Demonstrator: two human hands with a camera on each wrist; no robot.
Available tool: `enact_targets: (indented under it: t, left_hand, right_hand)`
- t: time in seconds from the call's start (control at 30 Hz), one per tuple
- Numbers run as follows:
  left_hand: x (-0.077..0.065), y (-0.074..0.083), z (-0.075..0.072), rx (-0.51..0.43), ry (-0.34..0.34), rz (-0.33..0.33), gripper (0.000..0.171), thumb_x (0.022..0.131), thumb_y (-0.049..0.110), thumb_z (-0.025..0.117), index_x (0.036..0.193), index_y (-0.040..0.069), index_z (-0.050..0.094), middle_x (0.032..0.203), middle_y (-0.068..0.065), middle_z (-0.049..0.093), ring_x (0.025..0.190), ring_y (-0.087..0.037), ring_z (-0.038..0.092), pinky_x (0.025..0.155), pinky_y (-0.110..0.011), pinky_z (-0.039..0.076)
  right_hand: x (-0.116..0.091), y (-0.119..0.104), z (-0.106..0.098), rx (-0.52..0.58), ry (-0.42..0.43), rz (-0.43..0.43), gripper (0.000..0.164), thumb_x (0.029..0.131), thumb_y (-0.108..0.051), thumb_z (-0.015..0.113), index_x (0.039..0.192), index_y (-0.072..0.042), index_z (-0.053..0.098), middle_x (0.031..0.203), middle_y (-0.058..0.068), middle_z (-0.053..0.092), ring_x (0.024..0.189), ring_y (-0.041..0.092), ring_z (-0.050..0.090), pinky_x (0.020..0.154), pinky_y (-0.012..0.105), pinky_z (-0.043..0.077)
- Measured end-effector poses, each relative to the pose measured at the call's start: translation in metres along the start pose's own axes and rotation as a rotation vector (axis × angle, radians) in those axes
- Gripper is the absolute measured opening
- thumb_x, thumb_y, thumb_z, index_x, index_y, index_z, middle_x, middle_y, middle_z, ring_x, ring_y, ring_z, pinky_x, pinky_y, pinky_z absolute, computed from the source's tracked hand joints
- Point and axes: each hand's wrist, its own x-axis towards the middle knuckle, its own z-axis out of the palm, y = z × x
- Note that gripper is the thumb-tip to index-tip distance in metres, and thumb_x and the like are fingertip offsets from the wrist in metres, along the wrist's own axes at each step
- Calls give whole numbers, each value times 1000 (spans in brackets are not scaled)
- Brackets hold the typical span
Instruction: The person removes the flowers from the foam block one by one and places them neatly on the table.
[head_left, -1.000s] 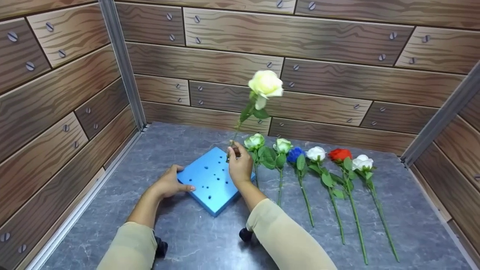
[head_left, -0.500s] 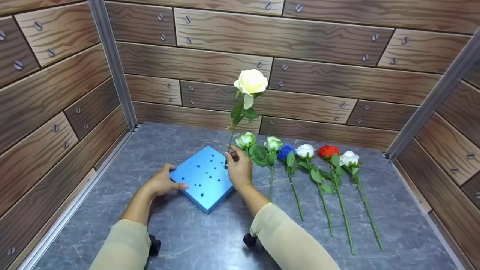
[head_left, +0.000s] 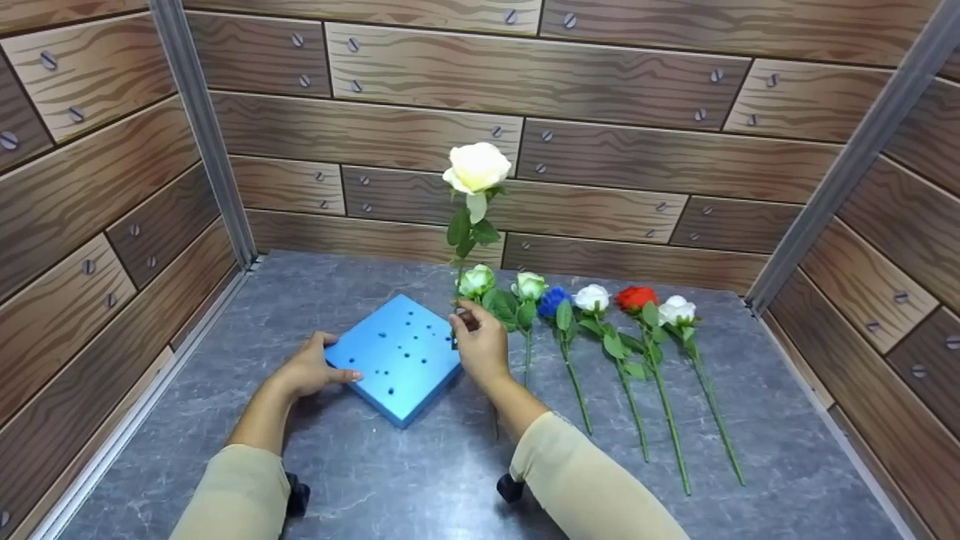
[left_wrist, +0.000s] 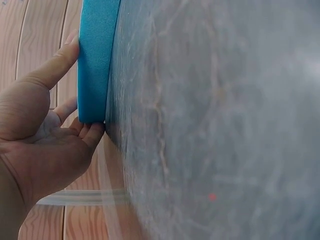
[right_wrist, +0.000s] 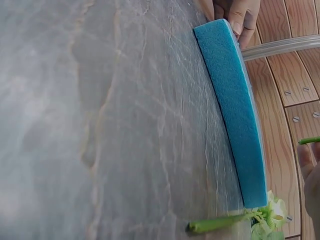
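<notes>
A blue foam block (head_left: 394, 361) with several small holes in its top lies on the grey tabletop, one corner toward the person. My left hand (head_left: 306, 367) grips its left corner, thumb on the upper face and fingers against the side. My right hand (head_left: 484, 343) pinches the stem of a pale yellow rose (head_left: 478, 168) over the block's right corner. The rose stands nearly upright, bloom high. In the right wrist view the cut end of the held stem (right_wrist: 309, 140) shows above the block, apart from it. Part of the right hand is outside that view.
To the right lies a row of loose roses: two pale green ones (head_left: 529, 286), a blue one (head_left: 553, 301), a white one (head_left: 592, 298), a red one (head_left: 637, 297) and another white one (head_left: 677, 310). Wood-patterned walls (head_left: 420, 112) enclose the back and sides.
The held rose has gone from leaning right to nearly upright. My right hand has shifted right relative to the block. My left hand keeps its grip. The head view has turned slightly right.
</notes>
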Motion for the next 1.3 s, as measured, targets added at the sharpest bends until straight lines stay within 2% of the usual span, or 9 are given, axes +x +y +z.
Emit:
enact_targets:
  t: [0.4, 0.63, 0.77, 1.0, 1.17, 1.3]
  left_hand:
    - [0, -3, -3, 13, -6, 1, 107, 91, 42, 89, 165, -1, 25, 172, -38, 20, 159, -60, 23, 129, -70, 27]
    - [0, -4, -1, 13, -8, -1, 110, 90, 44, 90, 166, -1, 24, 172, -38, 19, 160, -60, 22, 129, -71, 27]
    - [-1, -4, 0, 12, -10, -6, 110, 90, 44, 90, 166, -1, 24, 173, -38, 19, 160, -60, 22, 129, -70, 27]
    - [0, -3, 1, -5, -13, -9, 109, 91, 42, 89, 165, -3, 23, 172, -38, 20, 160, -59, 24, 130, -69, 27]
    - [0, -2, 1, 3, -14, -8, 110, 91, 42, 89, 166, -3, 22, 172, -39, 19, 159, -61, 23, 130, -70, 27]
    - [-1, -1, 0, 12, -16, -6, 110, 91, 43, 89, 166, -3, 22, 172, -39, 18, 159, -61, 21, 130, -70, 25]
  right_hand:
    - [-10, -4, -20, -51, -60, -9, 31, 104, -14, 73, 134, -5, 75, 102, 12, 81, 84, 14, 72, 68, 21, 58]
    - [-13, -3, -39, -88, -18, -48, 29, 103, -11, 75, 131, -4, 77, 102, 12, 82, 90, 23, 76, 73, 22, 60]
    - [-17, -1, -52, -90, -8, -45, 30, 102, -11, 75, 130, -1, 76, 102, 15, 82, 89, 22, 76, 75, 24, 60]
    - [-24, 1, -74, -77, 20, -40, 28, 100, -7, 76, 126, 2, 77, 98, 18, 82, 81, 22, 75, 68, 21, 60]
    - [-28, 3, -90, -78, 19, -44, 27, 100, -4, 76, 126, 2, 77, 96, 18, 81, 78, 27, 75, 62, 18, 58]
    - [-31, 5, -101, -113, 22, -57, 27, 99, -4, 76, 125, 2, 78, 95, 17, 81, 79, 24, 74, 65, 18, 57]
